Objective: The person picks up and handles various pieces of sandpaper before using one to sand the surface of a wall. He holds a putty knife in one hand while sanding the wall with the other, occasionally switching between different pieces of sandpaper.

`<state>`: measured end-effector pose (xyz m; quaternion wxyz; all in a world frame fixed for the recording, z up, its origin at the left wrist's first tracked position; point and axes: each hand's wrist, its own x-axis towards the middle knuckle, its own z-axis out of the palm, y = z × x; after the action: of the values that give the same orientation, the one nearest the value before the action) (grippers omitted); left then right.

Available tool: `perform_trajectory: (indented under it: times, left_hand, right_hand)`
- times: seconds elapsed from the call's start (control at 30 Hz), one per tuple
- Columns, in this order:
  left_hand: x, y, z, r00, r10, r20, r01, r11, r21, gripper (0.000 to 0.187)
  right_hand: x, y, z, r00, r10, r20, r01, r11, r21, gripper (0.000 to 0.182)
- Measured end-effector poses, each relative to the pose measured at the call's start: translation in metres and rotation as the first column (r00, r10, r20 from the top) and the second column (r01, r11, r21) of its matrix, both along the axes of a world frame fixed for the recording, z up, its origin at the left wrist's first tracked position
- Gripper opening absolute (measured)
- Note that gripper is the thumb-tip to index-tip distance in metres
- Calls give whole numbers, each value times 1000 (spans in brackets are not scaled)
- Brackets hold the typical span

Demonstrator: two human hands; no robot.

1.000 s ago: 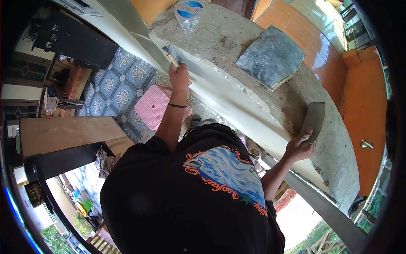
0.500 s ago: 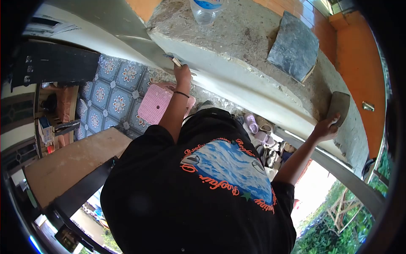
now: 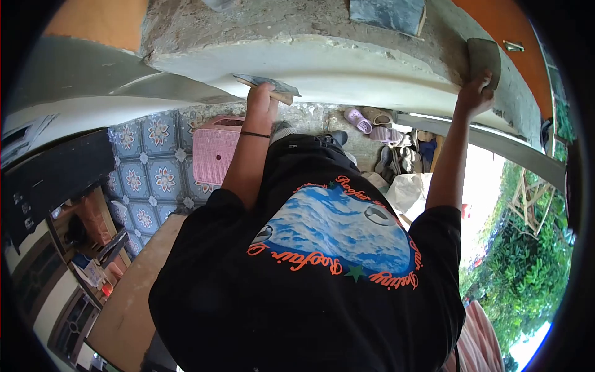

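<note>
My left hand (image 3: 261, 102) is wrapped round the wooden handle of a flat trowel (image 3: 273, 88), whose thin blade lies against the pale, smooth side face of a curved concrete ledge (image 3: 297, 59). At the right, my right hand (image 3: 476, 99) grips the lower edge of a grey-brown flat piece (image 3: 483, 59), which rests on the ledge's rough top near its right end. Between the hands, farther back on the ledge top, lies a dark grey slab (image 3: 390, 13), partly cut off by the frame.
Below the ledge are a pink woven-pattern plastic stool (image 3: 215, 155), lilac clogs (image 3: 358, 121), other footwear and a whitish sack (image 3: 409, 191). Patterned blue tiles (image 3: 162, 133) cover the left floor. A brown board (image 3: 127, 304) stands lower left, greenery (image 3: 527, 266) lower right.
The view has shifted, so the ledge and slab sit higher in it. The trowel's blade now shows more broadly along the side face. Both hands keep their holds.
</note>
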<state>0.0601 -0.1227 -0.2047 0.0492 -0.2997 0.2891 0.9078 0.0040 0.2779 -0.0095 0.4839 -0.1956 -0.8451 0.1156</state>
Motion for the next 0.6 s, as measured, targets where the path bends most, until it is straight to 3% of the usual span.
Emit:
perform_trajectory:
  times: [0.13, 0.17, 0.27, 0.33, 0.4, 0.43, 0.47, 0.5, 0.53, 0.6]
  left_hand:
    - [-15, 3, -49, 999, -14, -35, 15, 999, 38, 37]
    - [-17, 7, -38, 998, -12, 65, 6, 994, 105, 38]
    - [-11, 23, -2, 985, -170, 21, 164, 969, 184, 39]
    - [15, 33, 63, 945, -319, -79, 328, 932, 157, 36]
    - [29, 33, 99, 772, -578, -265, 590, 806, -43, 36]
    - [33, 32, 122, 747, -607, -270, 619, 784, -49, 36]
    - [35, 31, 145, 651, -723, -232, 612, 681, -401, 36]
    - [38, 28, 163, 565, -810, -155, 513, 492, -703, 36]
    - [42, 24, 175, 542, -825, -161, 513, 476, -714, 36]
    - [53, 11, 193, 534, -816, -222, 330, 443, -833, 33]
  right_hand:
    - [1, 4, -2, 1000, -19, 17, 19, 1000, 22, 61]
    - [1, 4, -1, 1000, -5, 18, 5, 1000, 15, 60]
    - [0, 3, -1, 999, 26, -18, -27, 999, -19, 59]
    - [4, 5, -1, 987, -68, 145, 64, 997, 32, 54]
    - [2, 22, -19, 974, -137, 181, 137, 991, 13, 43]
    - [10, 25, -17, 982, -86, 166, 119, 973, -198, 39]
    - [13, 23, -12, 991, -35, 126, 83, 913, -400, 36]
    - [29, -2, 1, 941, 75, -330, -223, 869, -441, 40]
    - [43, -12, 4, 937, 49, -346, -209, 873, -441, 40]
    - [67, -28, -7, 851, -67, -521, -340, 686, -644, 46]
